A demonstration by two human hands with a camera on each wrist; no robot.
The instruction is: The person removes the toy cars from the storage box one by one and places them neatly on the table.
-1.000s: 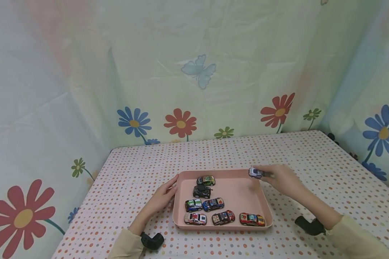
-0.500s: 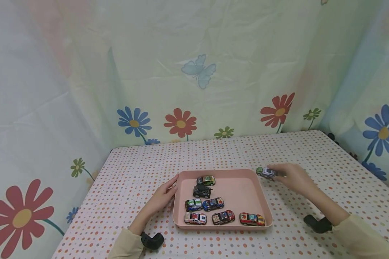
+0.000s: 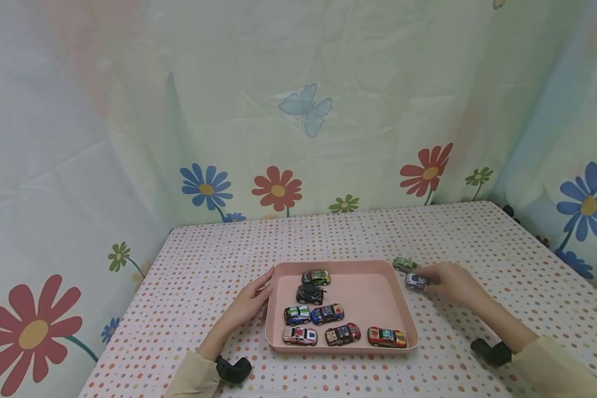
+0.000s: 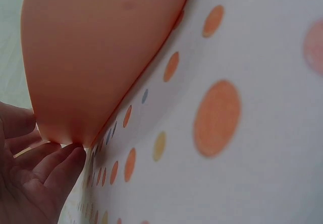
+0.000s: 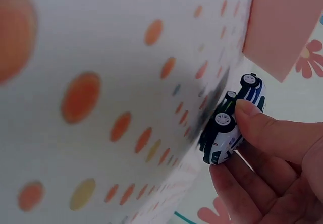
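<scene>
My right hand (image 3: 450,282) pinches a small white toy car (image 3: 416,281) between thumb and fingers, just right of the pink tray (image 3: 408,309). In the right wrist view this white toy car (image 5: 227,141) hangs tilted close over the dotted cloth, the thumb on its side. A green toy car (image 3: 404,264) stands right behind it, by the tray's far right corner. At the tray's left side, my left hand (image 3: 251,298) rests with extended fingers on the outer wall. The left wrist view has the fingertips (image 4: 75,153) touching the wall near a corner.
Several toy cars lie in the tray, including a black one (image 3: 310,294), a blue one (image 3: 328,314) and a red-and-yellow one (image 3: 387,336). A dotted cloth (image 3: 348,237) covers the table. Flowered curtains (image 3: 368,110) hang behind and at both sides.
My right hand has carried the white toy car from over the tray's far right corner rightward, then down and nearer beside the green one. The left hand stays put.
</scene>
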